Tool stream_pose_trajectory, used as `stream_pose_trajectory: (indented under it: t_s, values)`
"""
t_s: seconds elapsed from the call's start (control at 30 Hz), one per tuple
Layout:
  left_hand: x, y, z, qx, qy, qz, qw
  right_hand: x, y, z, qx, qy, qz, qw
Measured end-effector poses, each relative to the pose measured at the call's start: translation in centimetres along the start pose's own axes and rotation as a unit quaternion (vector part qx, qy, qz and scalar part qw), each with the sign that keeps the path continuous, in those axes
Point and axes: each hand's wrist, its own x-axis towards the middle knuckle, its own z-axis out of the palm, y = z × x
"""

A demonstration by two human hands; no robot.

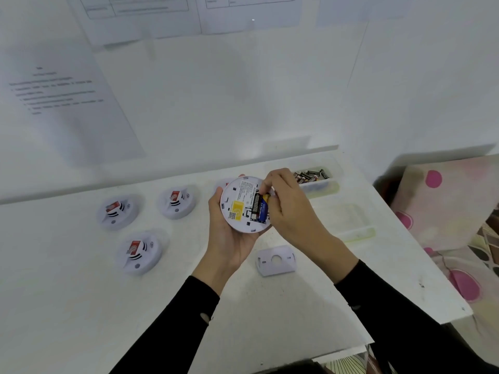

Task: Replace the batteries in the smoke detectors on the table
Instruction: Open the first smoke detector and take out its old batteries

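Head view only: left hand [229, 225] cradles an upturned smoke detector [244, 205] above the desk [270, 306], its grip curled round the rim with the back face toward the camera. Right hand [286, 209] has its fingertips [266, 184] pinched at the top end of the batteries [259, 207] lying side by side in the open compartment; whether that grip actually holds a cell or only presses on it, I cannot tell. Judging by this, the step in hand is swapping cells in this unit, though going in or coming out is unclear. Detached mounting plate [275, 260] lies on the desk just below the hands, and a clear tray of spare batteries [313, 176] sits near behind. Three more detectors [118, 211] wait face up at left. Next move likely calls for seating the cells flat, then refitting the plate
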Motion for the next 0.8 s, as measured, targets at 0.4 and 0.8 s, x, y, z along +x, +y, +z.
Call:
stream_pose_trajectory:
  t_s: [0.4, 0.8]
  values:
    - [-0.2, -0.1, -0.2, 0.039, 0.022, -0.010, 0.999, 0.1, 0.1, -1.8, -0.060, -0.115, -0.074, 0.989]
    - [2.1, -2.4, 2.2, 0.035, 0.050, -0.012, 0.998, 0.8, 2.4, -5.2, -0.100, -0.144, -0.080, 0.981]
